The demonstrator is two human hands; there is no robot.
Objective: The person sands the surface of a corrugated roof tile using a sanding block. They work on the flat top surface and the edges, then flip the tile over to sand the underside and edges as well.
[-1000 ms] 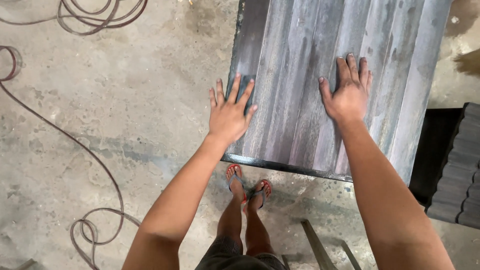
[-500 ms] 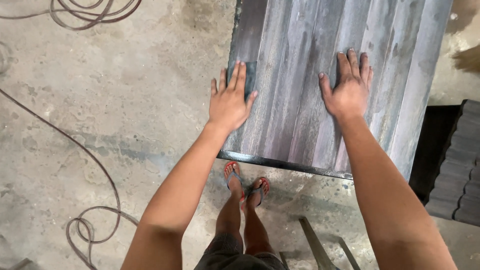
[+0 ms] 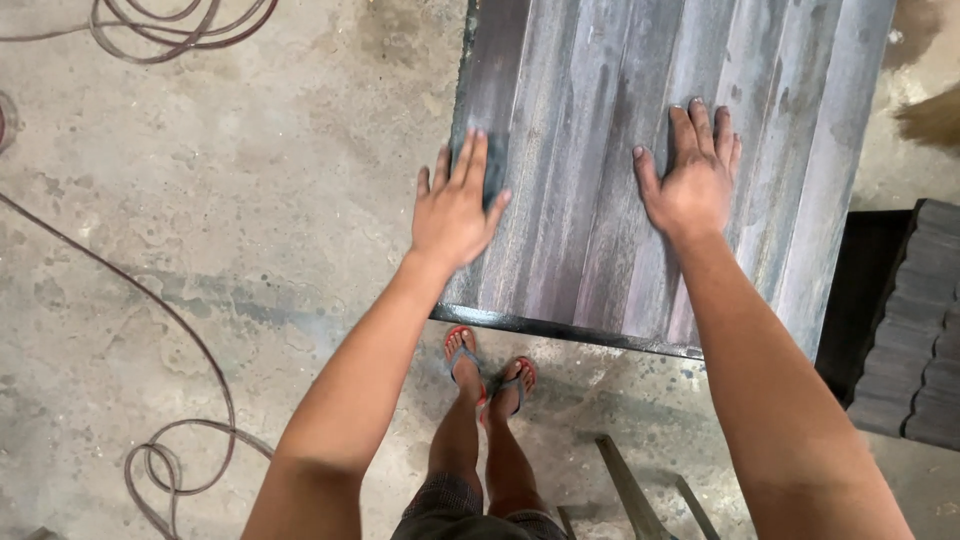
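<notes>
Left hand had slid up sheet's 9 o'clock edge; right hand stayed. Fingers flat, splayed, pressing ribbed metal sheet steady.

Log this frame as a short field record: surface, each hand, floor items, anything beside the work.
surface: grey ribbed metal sheet, raised above the floor
left hand: flat near the sheet's left edge, fingers spread
right hand: flat on the sheet, palm down
held items: none in either hand
floor: concrete, with looped cables
feet: red flip-flops below the sheet's near edge
right side: stack of dark ribbed panels
</notes>
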